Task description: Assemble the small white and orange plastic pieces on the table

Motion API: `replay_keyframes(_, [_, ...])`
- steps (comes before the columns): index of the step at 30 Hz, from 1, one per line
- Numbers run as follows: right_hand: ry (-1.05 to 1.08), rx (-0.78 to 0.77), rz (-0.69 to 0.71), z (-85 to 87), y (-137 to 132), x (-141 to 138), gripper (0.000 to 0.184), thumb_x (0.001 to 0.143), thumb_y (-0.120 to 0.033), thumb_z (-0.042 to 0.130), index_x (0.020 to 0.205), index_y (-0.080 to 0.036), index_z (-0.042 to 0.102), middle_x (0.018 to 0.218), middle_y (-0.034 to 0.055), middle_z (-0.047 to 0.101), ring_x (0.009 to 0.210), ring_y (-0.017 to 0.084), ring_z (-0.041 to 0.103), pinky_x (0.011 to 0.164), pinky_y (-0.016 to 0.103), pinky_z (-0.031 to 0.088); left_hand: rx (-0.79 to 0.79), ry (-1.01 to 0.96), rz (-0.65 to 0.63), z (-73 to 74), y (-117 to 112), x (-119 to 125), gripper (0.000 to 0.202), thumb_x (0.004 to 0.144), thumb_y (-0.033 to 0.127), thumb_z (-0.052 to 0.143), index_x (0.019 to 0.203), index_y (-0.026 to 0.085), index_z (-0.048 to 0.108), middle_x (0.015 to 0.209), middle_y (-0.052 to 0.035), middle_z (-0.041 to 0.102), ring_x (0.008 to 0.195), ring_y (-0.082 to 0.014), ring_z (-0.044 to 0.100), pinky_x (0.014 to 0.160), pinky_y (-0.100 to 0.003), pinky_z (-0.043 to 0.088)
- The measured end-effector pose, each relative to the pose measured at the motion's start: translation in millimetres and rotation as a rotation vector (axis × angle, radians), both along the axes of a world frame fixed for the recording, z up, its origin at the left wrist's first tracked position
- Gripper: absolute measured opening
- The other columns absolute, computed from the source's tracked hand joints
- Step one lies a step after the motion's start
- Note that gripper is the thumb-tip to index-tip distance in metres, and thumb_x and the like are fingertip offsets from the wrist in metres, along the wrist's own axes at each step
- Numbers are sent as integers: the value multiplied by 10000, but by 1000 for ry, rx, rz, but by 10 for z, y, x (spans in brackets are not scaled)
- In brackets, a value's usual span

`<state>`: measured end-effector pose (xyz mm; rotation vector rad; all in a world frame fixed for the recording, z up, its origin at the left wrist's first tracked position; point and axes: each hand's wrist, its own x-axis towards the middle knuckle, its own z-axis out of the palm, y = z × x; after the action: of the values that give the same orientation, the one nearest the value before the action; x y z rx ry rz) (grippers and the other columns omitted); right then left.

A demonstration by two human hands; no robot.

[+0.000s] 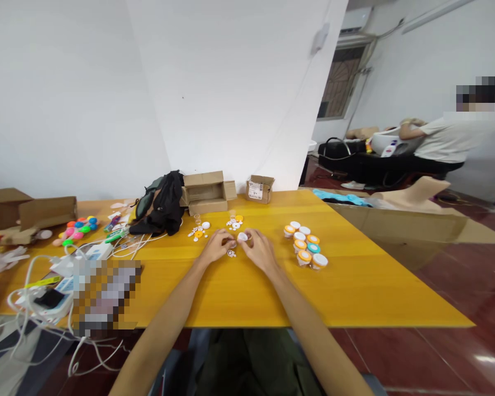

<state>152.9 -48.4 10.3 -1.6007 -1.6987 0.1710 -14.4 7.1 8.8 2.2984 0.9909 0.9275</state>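
My right hand [260,250] pinches a small white round lid [242,237] between thumb and fingers. Close beside it, my left hand [216,246] has its fingertips pressed together around something small that looks clear; its kind is hard to see. Just below the fingers lies a little white piece with holes [231,253]. Beyond my hands are two loose groups of small white parts, each with an orange disc: one with the orange disc [198,234] on the left, one with the orange disc [239,218] further back. Small clear cups stand behind these groups.
Several small clear jars with white, orange and teal lids [313,248] stand to the right. Cardboard boxes [208,205] and a black bag [165,206] line the wall. Cables, a power strip [99,251] and colourful balls [78,228] crowd the left. Another person [449,137] sits far right.
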Motion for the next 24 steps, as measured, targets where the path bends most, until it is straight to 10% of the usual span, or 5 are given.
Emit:
replay_keyframes(10, [483,26,269,-103,115,-8,150,723,-362,622,769,-220,602,744,-5,682,618,157,596,615,281,474,-59,-206,-16,13,-91,106,266,705,157,694,966,200,664,947,-29,674,913,-191,607,869,-309,482])
replay_keyframes(24, [437,156,299,-84,88,-29,190,794,-407,606,785,-224,655,782,23,691,704,179,606,685,305,494,-141,-265,-1,42,-142,141,227,721,207,662,945,197,631,899,-14,697,815,-151,627,734,-245,499])
